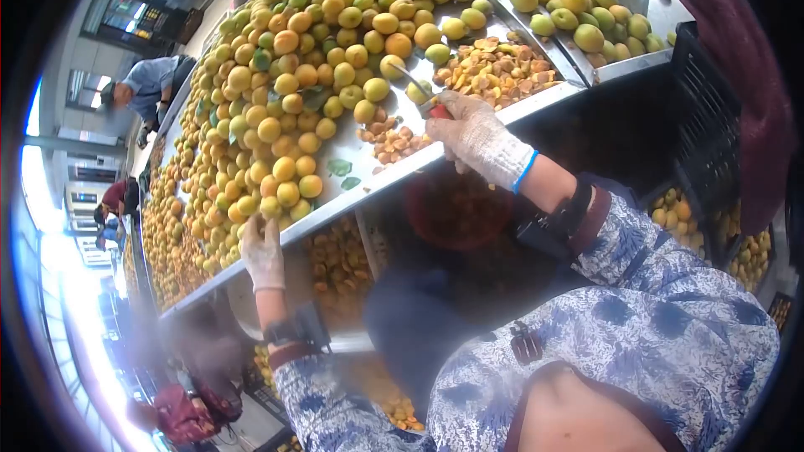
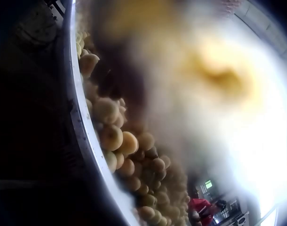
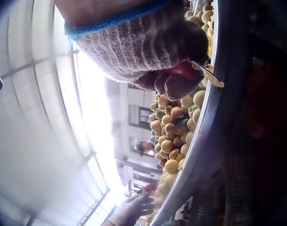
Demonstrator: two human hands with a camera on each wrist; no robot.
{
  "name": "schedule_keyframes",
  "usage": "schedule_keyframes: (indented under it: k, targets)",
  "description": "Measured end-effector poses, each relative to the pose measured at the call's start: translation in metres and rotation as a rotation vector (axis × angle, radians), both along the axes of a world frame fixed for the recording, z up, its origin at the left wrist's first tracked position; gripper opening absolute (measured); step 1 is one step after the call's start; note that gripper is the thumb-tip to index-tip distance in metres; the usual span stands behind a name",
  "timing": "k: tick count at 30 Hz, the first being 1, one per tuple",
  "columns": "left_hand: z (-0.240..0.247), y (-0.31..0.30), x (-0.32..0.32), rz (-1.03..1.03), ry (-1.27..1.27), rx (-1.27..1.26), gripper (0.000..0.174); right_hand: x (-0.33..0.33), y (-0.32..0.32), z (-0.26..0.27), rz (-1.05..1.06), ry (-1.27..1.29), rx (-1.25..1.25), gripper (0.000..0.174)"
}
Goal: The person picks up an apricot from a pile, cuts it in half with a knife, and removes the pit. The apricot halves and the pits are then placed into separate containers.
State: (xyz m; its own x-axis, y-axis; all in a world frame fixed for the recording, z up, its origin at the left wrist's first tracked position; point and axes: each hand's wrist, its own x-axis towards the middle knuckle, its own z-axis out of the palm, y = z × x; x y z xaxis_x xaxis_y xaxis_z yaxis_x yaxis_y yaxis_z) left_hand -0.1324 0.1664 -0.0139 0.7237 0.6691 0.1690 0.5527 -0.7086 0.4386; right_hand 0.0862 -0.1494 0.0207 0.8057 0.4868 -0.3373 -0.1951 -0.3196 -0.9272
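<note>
Right hand (image 1: 481, 141), knit glove: fingers curled closed round the red handle of a knife (image 1: 439, 112) — blade angled up over the metal table (image 1: 378, 187), near a heap of cut fruit pieces (image 1: 502, 75). Left hand (image 1: 263, 259), pale glove: fingers mostly straight, partly spread, tips at the whole fruit (image 1: 285, 130) by the table's near edge; left wrist view too blurred there to add detail. Whole fruit, yellow to green, lies piled on the table. Loose leaves (image 1: 340, 167) lie on bare metal between the hands — near a smaller group of pieces.
</note>
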Motion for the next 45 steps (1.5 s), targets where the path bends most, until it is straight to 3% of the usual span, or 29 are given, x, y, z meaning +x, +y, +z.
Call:
schedule_keyframes:
  k: [1, 3, 5, 7, 9, 11, 13, 14, 15, 17, 20, 24, 25, 29, 31, 32, 33, 35, 38, 45]
  targets:
    - [-0.004, 0.003, 0.019, -0.015, 0.033, 0.172, 0.042, 0.0, -0.001, 0.001, 0.016, 0.047, 0.059, 0.029]
    - [-0.015, 0.016, 0.055, -0.025, 0.134, 0.307, 0.057, 0.001, 0.003, -0.004, 0.012, -0.019, 0.148, 0.027]
    - [-0.022, 0.019, 0.081, -0.059, 0.214, 0.395, 0.06, 0.0, 0.003, -0.004, 0.012, -0.08, 0.147, 0.027]
    - [-0.022, 0.016, 0.101, -0.1, 0.216, 0.362, 0.059, -0.001, 0.004, -0.005, 0.001, -0.097, 0.169, 0.027]
    - [-0.009, 0.002, 0.114, -0.026, 0.461, 0.407, 0.058, 0.001, 0.005, -0.012, 0.114, -0.202, 0.129, 0.028]
    - [-0.014, 0.001, 0.112, -0.02, 0.463, 0.449, 0.051, -0.004, 0.005, -0.01, 0.111, -0.232, 0.129, 0.029]
    - [-0.031, 0.016, 0.106, -0.079, -0.213, -0.17, 0.046, -0.007, 0.006, -0.008, 0.131, -0.147, 0.25, 0.029]
    - [0.011, -0.036, 0.107, 0.07, -0.292, -0.546, 0.04, -0.006, 0.011, -0.025, 0.147, -0.206, 0.322, 0.028]
    - [0.023, -0.055, 0.102, -0.015, -0.389, -0.697, 0.039, -0.006, 0.021, -0.044, 0.163, -0.183, 0.443, 0.029]
    - [0.012, -0.071, 0.094, -0.042, -0.7, -1.379, 0.037, -0.012, 0.02, -0.039, 0.179, -0.209, 0.385, 0.03]
    - [0.015, -0.119, 0.095, -0.168, -0.748, -1.939, 0.04, -0.022, 0.014, -0.028, 0.157, -0.299, 0.317, 0.029]
    - [0.007, -0.18, 0.114, 0.017, -0.695, -1.763, 0.035, -0.027, 0.001, -0.019, 0.129, -0.447, 0.188, 0.033]
    - [0.001, -0.185, 0.116, 0.011, -0.689, -1.774, 0.035, -0.027, -0.001, -0.02, 0.124, -0.54, 0.142, 0.039]
    - [-0.015, -0.191, 0.125, -0.121, -0.718, -1.635, 0.029, -0.024, -0.003, -0.017, 0.098, -0.513, -0.016, 0.039]
    - [-0.014, -0.198, 0.124, -0.229, -0.621, -1.066, 0.038, -0.023, 0.0, -0.017, 0.104, -0.504, -0.065, 0.038]
    - [-0.017, -0.19, 0.125, -0.286, -0.677, -1.26, 0.038, -0.023, 0.001, -0.014, 0.107, -0.499, -0.069, 0.038]
    - [-0.016, -0.189, 0.125, -0.281, -0.677, -1.262, 0.038, -0.022, 0.001, -0.011, 0.108, -0.494, -0.088, 0.037]
    - [-0.008, -0.19, 0.129, -0.225, -0.91, -1.89, 0.051, -0.022, 0.005, -0.012, 0.112, -0.486, -0.109, 0.036]
    - [-0.01, -0.185, 0.13, -0.113, -0.833, -1.854, 0.066, -0.025, 0.01, -0.019, 0.124, -0.501, -0.1, 0.036]
    - [-0.001, -0.209, 0.128, -0.232, -0.868, -1.411, 0.063, -0.052, 0.01, -0.011, 0.129, -0.525, -0.127, 0.038]
